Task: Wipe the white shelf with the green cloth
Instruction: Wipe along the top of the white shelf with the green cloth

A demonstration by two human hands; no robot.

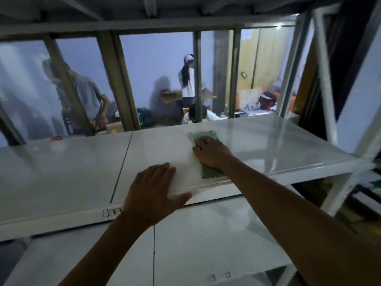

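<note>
Black handwritten marks (112, 212) on shelf's front lip, unreadable, textured green cloth (206, 153) lying on glossy white shelf (61, 172) near its front edge, right hand (210, 153) pressing it flat, left hand (153, 193) spread on shelf edge, thumb over lip.

Two hands are on the white shelf (61, 172): the left hand (153, 191) at its front edge and the right hand (211, 154) further in, toward the back edge. One green cloth (206, 135) lies on it, under the right hand. The shelf top is made of two panels, joined at one dark seam (122, 165). One small red object (56, 138) sits at the shelf's back edge, toward the left. One lower shelf (206, 234) shows beneath. Beyond the back edge three people are plainly seen: a bending person (88, 96), a standing person (188, 79) and a seated person (196, 114).
</note>
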